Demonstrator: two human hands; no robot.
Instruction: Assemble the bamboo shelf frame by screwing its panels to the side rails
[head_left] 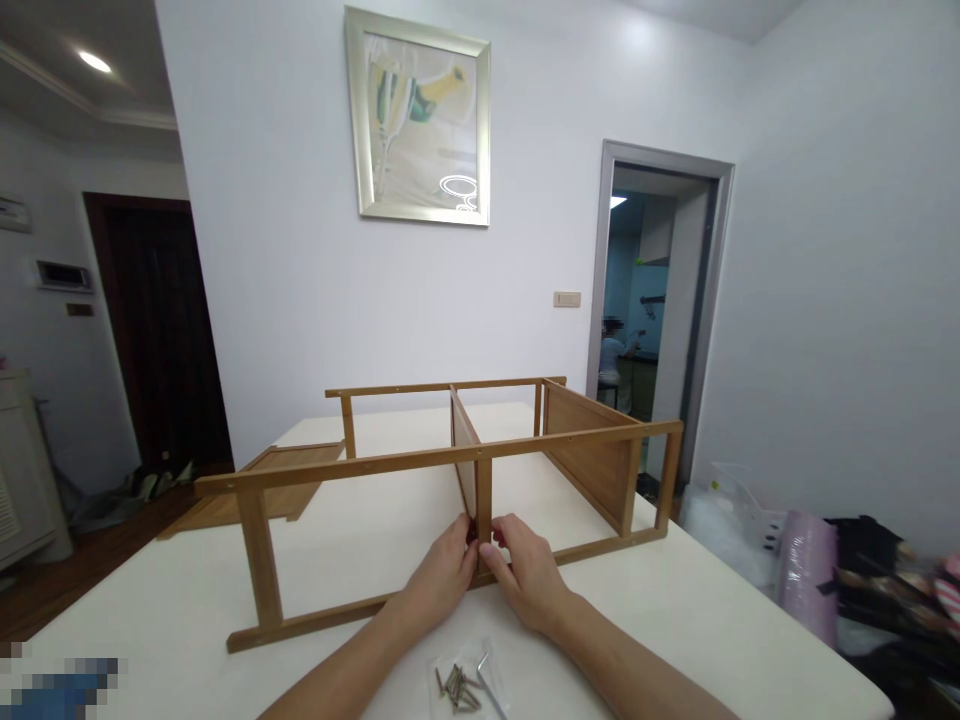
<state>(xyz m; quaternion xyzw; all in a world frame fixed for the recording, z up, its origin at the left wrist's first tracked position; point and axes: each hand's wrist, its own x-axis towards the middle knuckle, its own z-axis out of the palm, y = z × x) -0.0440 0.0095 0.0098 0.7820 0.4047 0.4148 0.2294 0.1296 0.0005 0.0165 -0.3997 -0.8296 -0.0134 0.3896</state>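
Observation:
A wooden shelf frame (390,457) lies on its side on the white table (615,640). My left hand (446,570) is closed at the lower part of the middle crosspiece (484,500), its fingertips partly hidden behind the wood. From the other side, my right hand (531,575) grips the same crosspiece, thumb against its front and fingers curled. A shelf panel (465,440) runs back from that crosspiece. Just below my hands lie several screws (457,690) on a clear plastic bag (439,672), with a hex key (489,680) beside them.
A second wooden panel (589,440) spans the frame's right part. Another loose panel (277,485) lies at the table's left. Bags and a pink roll (806,575) are piled right of the table. Through the doorway a person (613,355) is visible.

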